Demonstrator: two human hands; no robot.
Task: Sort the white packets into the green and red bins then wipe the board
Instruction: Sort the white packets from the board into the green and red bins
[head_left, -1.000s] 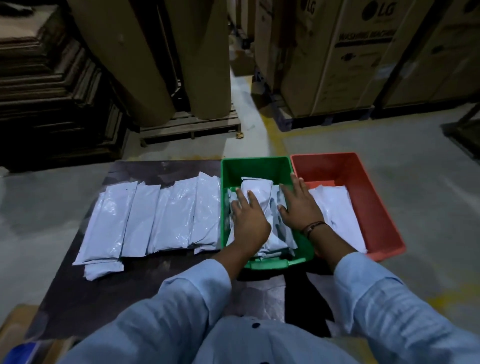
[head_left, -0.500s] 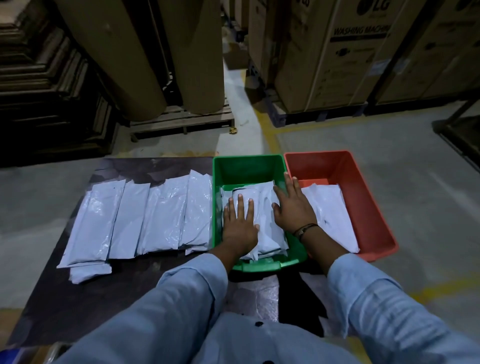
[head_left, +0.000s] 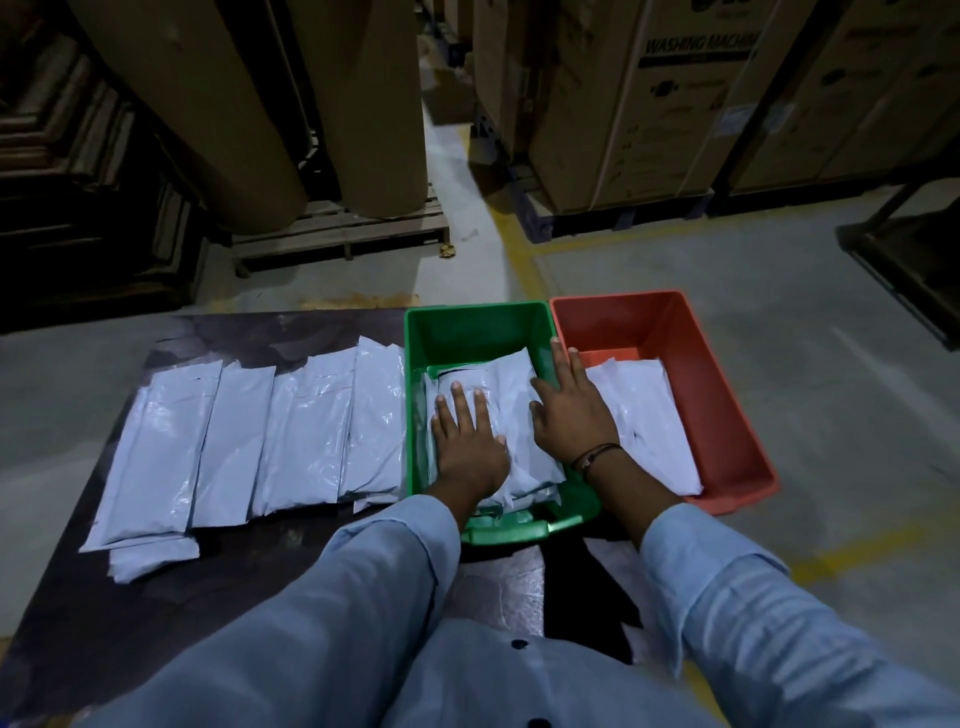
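green bin (head_left: 478, 332): we find it at the right end of the dark worktop (head_left: 156, 597), its long side running away from us and its right rim against the red bin.
green bin contents: a stack of white packets (head_left: 511, 384) covers the near and middle floor. The far end shows bare green.
red bin (head_left: 727, 415): it sits just right of the green one. We cannot tell whether it rests on the worktop or on the floor beside it.
red bin contents: flat red-bin packets (head_left: 644, 410) lie lengthwise, closer to the left wall, with bare red along the right.
unsorted packets (head_left: 306, 431): a row lies flat and side by side on the worktop, left of the green bin, with edges overlapping. The rightmost is against the bin's wall, and one more pokes out beneath the leftmost.
left hand (head_left: 467, 441): it lies palm down on the stack, fingers straight and slightly spread, gripping nothing.
right hand (head_left: 571, 415): it is flat too, fingers straight and close together, lying over the green bin's right wall with the thumb on the stack. A dark wristband (head_left: 597, 454) circles the wrist.
writing: on a tall cardboard carton (head_left: 675, 130) behind the bins we read "WASHING MACHIN", its end cut off. The smaller print below is too blurred for us to read.
packet markings: they are too faint for us to read.
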